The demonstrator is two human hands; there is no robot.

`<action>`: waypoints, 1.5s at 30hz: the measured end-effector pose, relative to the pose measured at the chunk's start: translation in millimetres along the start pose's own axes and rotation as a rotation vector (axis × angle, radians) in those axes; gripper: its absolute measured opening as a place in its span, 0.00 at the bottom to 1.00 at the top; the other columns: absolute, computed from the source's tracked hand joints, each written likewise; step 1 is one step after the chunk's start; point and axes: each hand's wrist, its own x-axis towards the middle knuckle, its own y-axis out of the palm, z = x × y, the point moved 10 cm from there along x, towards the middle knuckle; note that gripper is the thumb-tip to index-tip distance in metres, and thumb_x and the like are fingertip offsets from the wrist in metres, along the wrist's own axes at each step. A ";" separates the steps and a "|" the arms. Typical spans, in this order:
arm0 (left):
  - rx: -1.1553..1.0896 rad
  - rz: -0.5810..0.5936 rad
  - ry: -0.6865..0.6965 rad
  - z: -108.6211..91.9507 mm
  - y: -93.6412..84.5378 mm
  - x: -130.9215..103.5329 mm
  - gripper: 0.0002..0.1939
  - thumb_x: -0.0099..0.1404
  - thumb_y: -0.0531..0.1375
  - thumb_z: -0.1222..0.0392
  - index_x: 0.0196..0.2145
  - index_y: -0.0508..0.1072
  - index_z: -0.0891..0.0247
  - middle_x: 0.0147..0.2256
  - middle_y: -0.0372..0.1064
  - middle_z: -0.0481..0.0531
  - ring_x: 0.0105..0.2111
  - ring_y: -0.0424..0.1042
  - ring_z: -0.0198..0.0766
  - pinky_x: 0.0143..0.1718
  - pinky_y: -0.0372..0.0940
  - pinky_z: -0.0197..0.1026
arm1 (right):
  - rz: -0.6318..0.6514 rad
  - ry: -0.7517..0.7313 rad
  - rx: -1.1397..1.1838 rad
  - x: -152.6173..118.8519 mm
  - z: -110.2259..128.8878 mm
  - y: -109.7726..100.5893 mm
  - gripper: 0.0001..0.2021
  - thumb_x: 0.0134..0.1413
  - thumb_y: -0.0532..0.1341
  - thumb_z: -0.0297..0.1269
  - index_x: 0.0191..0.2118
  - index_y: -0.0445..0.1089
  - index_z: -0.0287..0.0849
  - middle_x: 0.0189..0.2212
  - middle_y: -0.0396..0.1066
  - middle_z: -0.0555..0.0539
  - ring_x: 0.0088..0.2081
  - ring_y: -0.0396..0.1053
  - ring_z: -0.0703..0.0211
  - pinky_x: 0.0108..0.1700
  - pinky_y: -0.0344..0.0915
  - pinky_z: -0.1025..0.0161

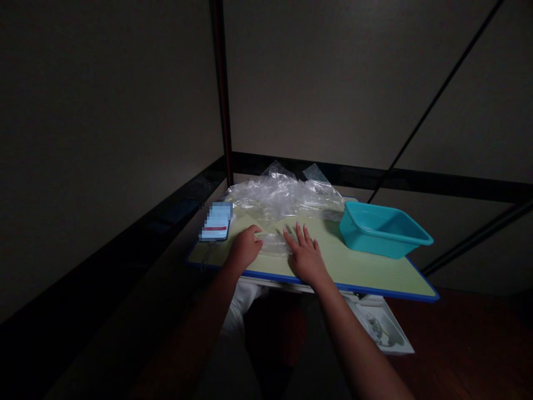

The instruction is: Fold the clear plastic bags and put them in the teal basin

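A clear plastic bag (275, 243) lies flat on the pale yellow tabletop between my hands. My left hand (245, 245) pinches its left edge between thumb and fingers. On the bag's right side, my right hand (306, 256) rests palm down with its fingers spread. Just beyond my hands, a crumpled heap of clear plastic bags (283, 191) covers the back of the table, some corners sticking up.
A turquoise plastic basin (375, 239) stands at the table's right. At the left edge lies a lit phone (216, 222). The blue-edged table (358, 275) sits against the walls. Below it, a white tray or drawer (397, 333) juts out to the right.
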 end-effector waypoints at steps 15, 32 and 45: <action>0.420 0.203 0.434 -41.4 53.0 -14.8 0.23 0.70 0.44 0.57 0.61 0.55 0.58 0.63 0.49 0.51 0.63 0.46 0.40 0.61 0.40 0.59 | 0.008 -0.022 -0.017 0.2 3.4 0.8 0.36 0.50 0.53 0.27 0.65 0.45 0.56 0.67 0.29 0.47 0.66 0.26 0.45 0.59 0.42 0.37; 0.495 0.340 0.460 -33.5 73.0 -13.8 0.28 0.70 0.39 0.50 0.64 0.46 0.60 0.65 0.37 0.51 0.65 0.40 0.38 0.62 0.39 0.58 | 0.016 -0.187 0.268 -13.1 -8.4 -9.2 0.32 0.49 0.49 0.25 0.62 0.55 0.49 0.64 0.46 0.48 0.65 0.39 0.52 0.59 0.42 0.36; 0.504 0.319 0.495 -34.6 72.4 -15.9 0.29 0.69 0.40 0.48 0.64 0.46 0.61 0.65 0.37 0.51 0.65 0.41 0.38 0.61 0.42 0.58 | -0.042 -0.389 0.090 -29.6 11.8 -26.0 0.26 0.57 0.56 0.46 0.60 0.58 0.48 0.63 0.51 0.44 0.63 0.47 0.48 0.61 0.41 0.39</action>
